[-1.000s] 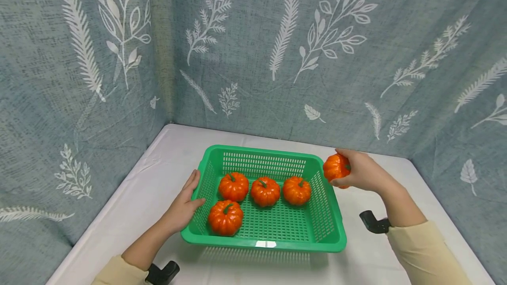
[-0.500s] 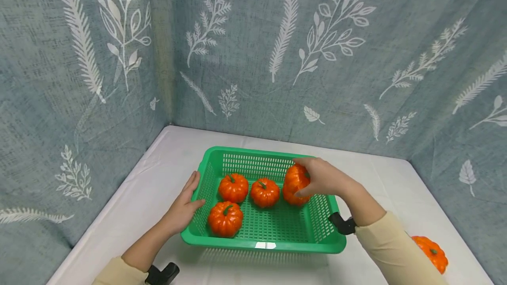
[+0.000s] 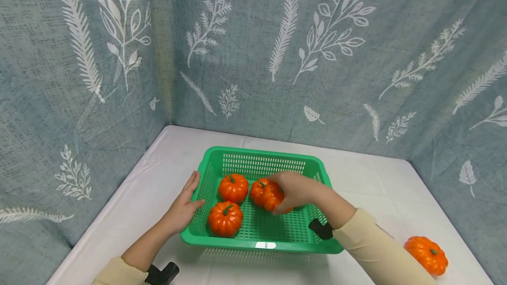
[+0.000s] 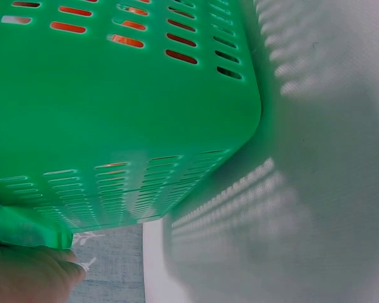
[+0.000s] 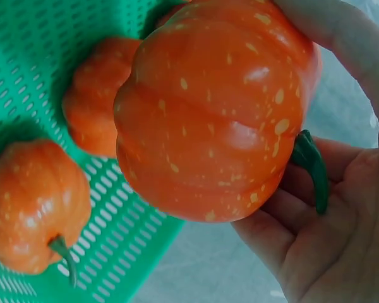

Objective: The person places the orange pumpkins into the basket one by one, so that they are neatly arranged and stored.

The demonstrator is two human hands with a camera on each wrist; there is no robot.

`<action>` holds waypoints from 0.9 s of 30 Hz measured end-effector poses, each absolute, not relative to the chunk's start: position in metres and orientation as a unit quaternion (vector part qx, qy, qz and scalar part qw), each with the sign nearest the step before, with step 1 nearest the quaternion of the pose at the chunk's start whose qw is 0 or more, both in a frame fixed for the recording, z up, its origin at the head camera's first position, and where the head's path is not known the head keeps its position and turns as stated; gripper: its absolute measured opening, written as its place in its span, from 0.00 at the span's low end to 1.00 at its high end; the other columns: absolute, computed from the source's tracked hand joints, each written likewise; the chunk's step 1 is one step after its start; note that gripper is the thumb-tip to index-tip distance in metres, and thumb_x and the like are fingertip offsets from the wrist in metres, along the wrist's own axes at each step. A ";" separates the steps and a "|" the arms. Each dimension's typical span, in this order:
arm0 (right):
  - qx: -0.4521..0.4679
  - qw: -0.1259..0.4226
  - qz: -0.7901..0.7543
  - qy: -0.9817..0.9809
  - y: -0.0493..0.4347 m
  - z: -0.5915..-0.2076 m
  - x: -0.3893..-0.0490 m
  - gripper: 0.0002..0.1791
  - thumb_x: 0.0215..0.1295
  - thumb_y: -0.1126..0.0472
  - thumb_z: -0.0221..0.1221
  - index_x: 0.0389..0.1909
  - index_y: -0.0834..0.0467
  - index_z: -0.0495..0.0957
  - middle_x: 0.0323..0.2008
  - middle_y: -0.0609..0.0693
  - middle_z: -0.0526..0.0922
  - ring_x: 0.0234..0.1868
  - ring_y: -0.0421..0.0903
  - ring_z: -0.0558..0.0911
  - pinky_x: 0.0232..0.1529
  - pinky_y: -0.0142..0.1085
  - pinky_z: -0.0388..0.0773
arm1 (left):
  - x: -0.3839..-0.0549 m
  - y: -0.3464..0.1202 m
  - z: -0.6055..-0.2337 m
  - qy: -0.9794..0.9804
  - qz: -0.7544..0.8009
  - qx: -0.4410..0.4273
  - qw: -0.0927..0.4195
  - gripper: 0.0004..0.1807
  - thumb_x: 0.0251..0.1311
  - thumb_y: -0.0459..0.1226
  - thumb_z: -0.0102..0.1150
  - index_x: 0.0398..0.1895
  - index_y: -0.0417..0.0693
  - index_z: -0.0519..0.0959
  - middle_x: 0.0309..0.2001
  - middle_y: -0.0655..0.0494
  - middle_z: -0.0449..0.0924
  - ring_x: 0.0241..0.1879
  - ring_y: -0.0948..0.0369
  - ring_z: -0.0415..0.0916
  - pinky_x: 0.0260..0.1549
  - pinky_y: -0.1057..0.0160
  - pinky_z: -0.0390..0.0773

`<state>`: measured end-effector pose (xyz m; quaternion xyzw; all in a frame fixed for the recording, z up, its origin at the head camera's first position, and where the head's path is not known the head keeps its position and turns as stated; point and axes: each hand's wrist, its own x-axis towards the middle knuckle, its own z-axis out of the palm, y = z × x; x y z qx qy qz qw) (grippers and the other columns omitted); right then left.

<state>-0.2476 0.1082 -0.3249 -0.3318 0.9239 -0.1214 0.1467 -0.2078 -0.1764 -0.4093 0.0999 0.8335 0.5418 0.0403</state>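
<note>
My right hand [image 3: 295, 188] is inside the green plastic basket [image 3: 222, 242], holding an orange pumpkin [image 3: 274, 197] between thumb and fingers. In the right wrist view, this speckled pumpkin [image 5: 208, 113] has its green stem turned toward the palm. It overlaps a middle pumpkin [image 3: 258, 191] in the head view; whether they touch cannot be told. Two more sit at the basket's left, a back pumpkin [image 3: 233, 188] and a front pumpkin [image 3: 225, 219]. My hand hides the basket's right part. My left hand [image 3: 183, 206] holds the left rim, thumb over it and fingers along the outside.
Another orange pumpkin [image 3: 427, 255] lies on the white tablecloth [image 3: 380, 188] at the right, partly behind my right sleeve. A blue-grey curtain [image 3: 253, 78] with white leaf prints stands behind the table and along both sides.
My right hand has carried its pumpkin leftward from beyond the basket's right rim to the middle pumpkin. The loose pumpkin at the right has come out from behind my arm. My left hand stays put.
</note>
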 end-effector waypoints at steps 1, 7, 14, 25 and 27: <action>-0.334 0.150 -0.116 0.923 0.106 -0.326 -0.247 0.39 0.42 0.55 0.72 0.58 0.64 0.71 0.51 0.52 0.80 0.46 0.43 0.77 0.50 0.37 0.76 | -0.208 -0.176 -0.409 0.834 0.541 0.100 0.039 0.38 0.62 0.26 0.43 0.71 0.32 0.37 0.73 0.38 0.24 0.72 0.40 0.23 0.65 0.36 0.33; -0.342 0.182 -0.077 0.919 0.095 -0.332 -0.246 0.40 0.43 0.52 0.72 0.59 0.62 0.71 0.51 0.49 0.80 0.43 0.39 0.76 0.47 0.31 0.76 | -0.208 -0.176 -0.409 0.836 0.539 0.100 0.035 0.38 0.62 0.27 0.43 0.71 0.32 0.37 0.73 0.38 0.25 0.72 0.40 0.24 0.65 0.36 0.33; -0.337 0.236 -0.061 0.910 0.084 -0.343 -0.245 0.42 0.43 0.53 0.72 0.61 0.60 0.69 0.54 0.47 0.78 0.47 0.38 0.75 0.52 0.31 0.74 | -0.208 -0.177 -0.410 0.835 0.539 0.101 0.036 0.38 0.62 0.27 0.43 0.71 0.32 0.37 0.73 0.37 0.25 0.72 0.40 0.24 0.65 0.36 0.33; -0.345 0.265 -0.018 0.900 0.073 -0.354 -0.246 0.44 0.43 0.51 0.72 0.64 0.59 0.67 0.57 0.47 0.76 0.55 0.41 0.73 0.58 0.35 0.72 | -0.208 -0.177 -0.411 0.833 0.542 0.102 0.038 0.38 0.62 0.26 0.43 0.71 0.32 0.37 0.73 0.38 0.24 0.72 0.40 0.24 0.65 0.36 0.33; -0.350 0.269 -0.012 0.897 0.071 -0.357 -0.247 0.44 0.43 0.50 0.72 0.63 0.59 0.67 0.57 0.47 0.76 0.54 0.40 0.74 0.57 0.34 0.72 | -0.209 -0.177 -0.411 0.833 0.542 0.102 0.038 0.38 0.62 0.26 0.43 0.71 0.32 0.37 0.73 0.38 0.24 0.72 0.40 0.24 0.65 0.36 0.33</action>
